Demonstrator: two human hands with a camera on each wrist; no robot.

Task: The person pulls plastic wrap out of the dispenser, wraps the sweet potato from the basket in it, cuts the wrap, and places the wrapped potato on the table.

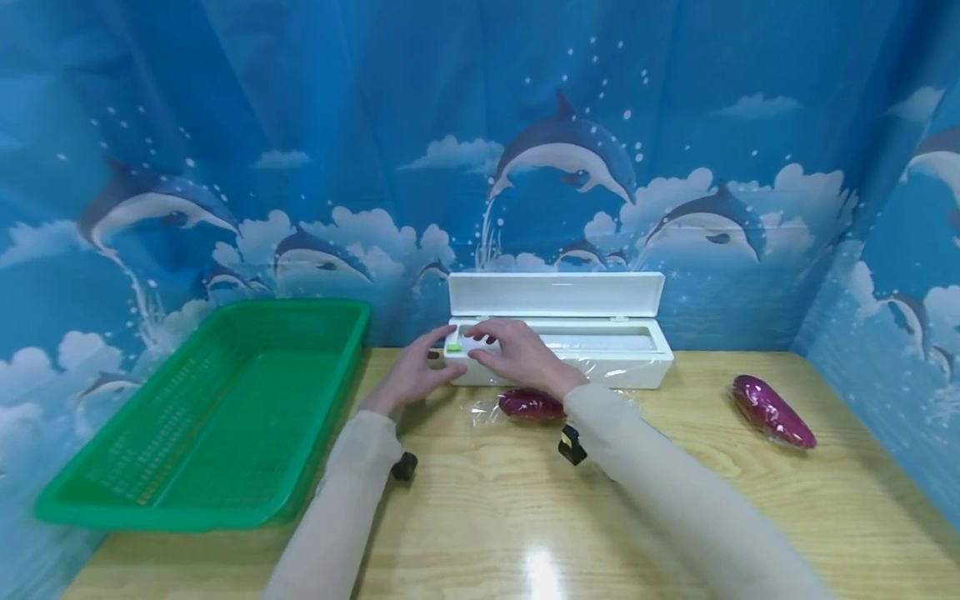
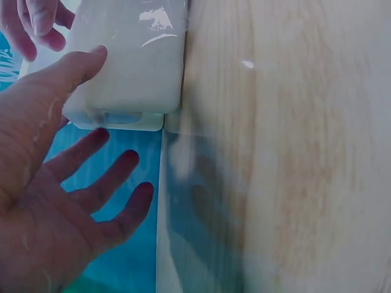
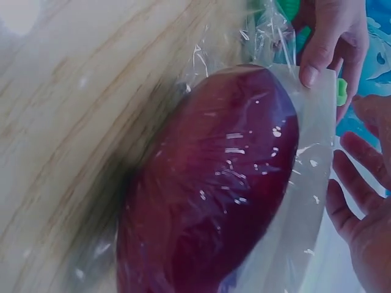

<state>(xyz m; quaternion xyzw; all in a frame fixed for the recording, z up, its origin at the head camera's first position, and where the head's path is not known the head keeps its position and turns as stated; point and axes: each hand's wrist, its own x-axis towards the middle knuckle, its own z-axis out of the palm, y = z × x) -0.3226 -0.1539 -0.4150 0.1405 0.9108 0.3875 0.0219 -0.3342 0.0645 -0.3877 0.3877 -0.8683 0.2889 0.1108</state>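
Note:
A white cling film dispenser [image 1: 630,371] stands against the backdrop with its lid [image 1: 555,296] raised. My left hand [image 1: 412,375] is at its left end, thumb against the front and the other fingers spread, as the left wrist view shows. Over the left part of the dispenser's opening hovers my right hand [image 1: 517,354], its fingers loosely bent with nothing seen between them. A small green slider [image 1: 453,347] sits at the left end. In front of the dispenser, under my right wrist, lies a long purple vegetable [image 3: 214,183] covered by clear film [image 3: 269,30].
A green plastic basket [image 1: 360,333] stands to the left on the wooden table [image 1: 480,533]. Toward the right edge lies a second film-wrapped purple vegetable [image 1: 772,412]. A blue dolphin-print curtain [image 1: 412,108] closes off the back and right sides.

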